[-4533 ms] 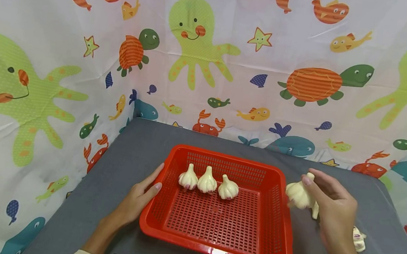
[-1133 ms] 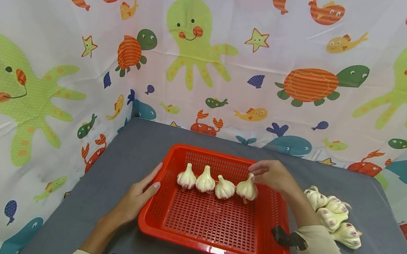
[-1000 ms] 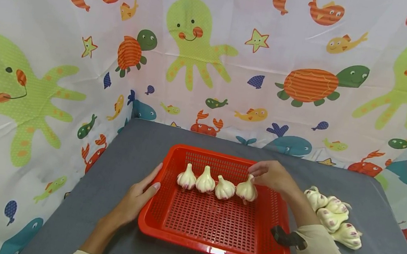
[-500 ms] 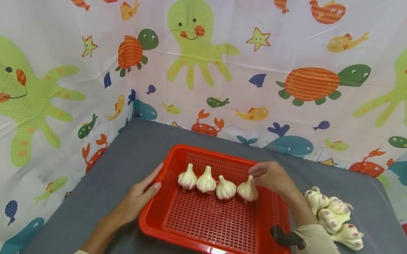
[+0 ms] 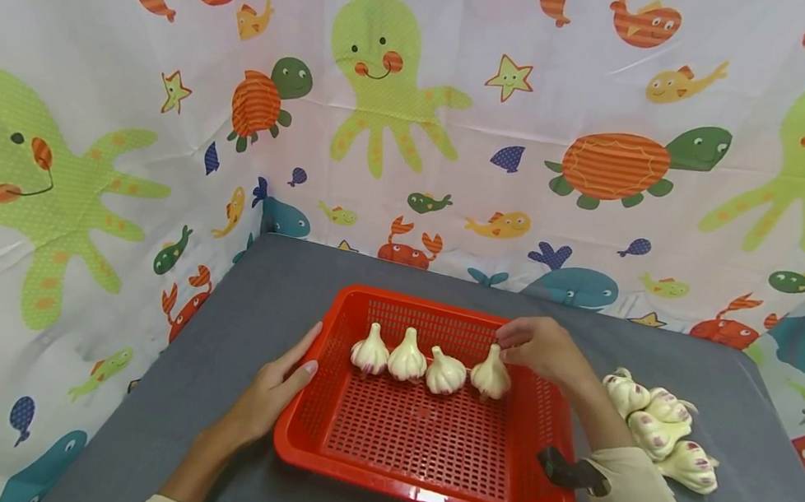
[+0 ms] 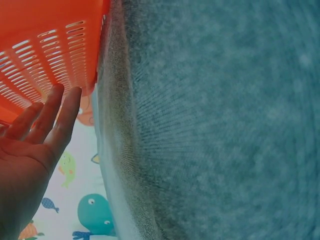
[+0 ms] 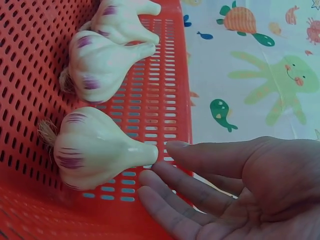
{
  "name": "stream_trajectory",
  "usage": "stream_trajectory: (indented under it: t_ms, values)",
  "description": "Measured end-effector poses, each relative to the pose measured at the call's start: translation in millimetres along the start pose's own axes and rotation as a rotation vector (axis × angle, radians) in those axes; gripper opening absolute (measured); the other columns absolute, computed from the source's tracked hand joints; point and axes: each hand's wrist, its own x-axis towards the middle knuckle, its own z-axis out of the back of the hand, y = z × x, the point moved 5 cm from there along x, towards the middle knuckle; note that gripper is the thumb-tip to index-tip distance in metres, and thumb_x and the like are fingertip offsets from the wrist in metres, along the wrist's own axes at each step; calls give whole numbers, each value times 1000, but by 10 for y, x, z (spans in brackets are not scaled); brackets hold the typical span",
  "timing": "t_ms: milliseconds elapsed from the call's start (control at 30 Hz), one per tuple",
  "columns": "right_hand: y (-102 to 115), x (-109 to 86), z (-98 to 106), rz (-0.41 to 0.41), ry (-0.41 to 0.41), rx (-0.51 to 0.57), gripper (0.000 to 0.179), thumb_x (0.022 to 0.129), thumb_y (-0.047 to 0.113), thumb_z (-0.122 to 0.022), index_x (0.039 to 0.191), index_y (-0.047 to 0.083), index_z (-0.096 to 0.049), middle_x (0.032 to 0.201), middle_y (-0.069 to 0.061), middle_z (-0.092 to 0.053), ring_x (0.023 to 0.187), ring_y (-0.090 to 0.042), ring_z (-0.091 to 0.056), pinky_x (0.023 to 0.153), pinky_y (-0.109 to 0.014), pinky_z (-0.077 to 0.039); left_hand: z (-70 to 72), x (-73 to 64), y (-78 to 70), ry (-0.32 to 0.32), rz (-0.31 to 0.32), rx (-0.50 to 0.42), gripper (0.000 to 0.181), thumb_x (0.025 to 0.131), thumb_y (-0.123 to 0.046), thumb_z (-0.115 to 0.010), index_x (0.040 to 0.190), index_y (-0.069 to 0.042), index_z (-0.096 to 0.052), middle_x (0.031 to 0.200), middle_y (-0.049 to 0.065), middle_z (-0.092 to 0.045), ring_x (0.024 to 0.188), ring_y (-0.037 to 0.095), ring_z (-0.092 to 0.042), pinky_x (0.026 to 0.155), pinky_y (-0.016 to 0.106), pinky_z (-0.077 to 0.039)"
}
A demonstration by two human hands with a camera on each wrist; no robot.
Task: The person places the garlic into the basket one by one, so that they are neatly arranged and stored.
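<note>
A red perforated plastic basket (image 5: 419, 495) holds a row of several garlic bulbs along its far side. The rightmost garlic bulb (image 5: 490, 377) stands with its stem up. Beside that stem is my right hand (image 5: 540, 349), thumb and fingertips parted around its tip; the right wrist view shows a small gap between the thumb and the garlic bulb (image 7: 95, 150). My left hand (image 5: 275, 390) rests with fairly straight fingers against the basket's left side. In the left wrist view, the fingers (image 6: 65, 117) lie along the basket's outer wall (image 6: 50, 15).
To the basket's right, a small pile of several more garlic bulbs (image 5: 657, 433) lies on the grey tablecloth (image 5: 280, 278). A white curtain (image 5: 442, 32) printed with sea animals hangs behind and at the sides. My right forearm crosses the basket's right rim.
My right hand has carried a garlic bulb from the right of the basket to the end of the row, then let it go. The left hand stays at the basket.
</note>
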Motion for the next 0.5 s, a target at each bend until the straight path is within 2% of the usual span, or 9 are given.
stream_trajectory:
  t_ms: [233,500]
  values:
    - [-15,-46,77,16,-32,0,30,91,9,-78,120,2,-76,117,-17,-78,108,-32,-71,93,-50,-57,9,0,4,-5,-6,4,60,114,-37,-49,169,-37,-25,170,2,-36,133,29,-62,100,32,-56]
    - [69,-212,170,35,-40,8,41,94,15,-79,131,3,-72,126,-19,-74,115,-36,-69,98,-57,-54,7,-3,-14,-7,-3,6,60,114,-37,-50,169,-37,-26,171,0,-34,139,29,-57,103,34,-54]
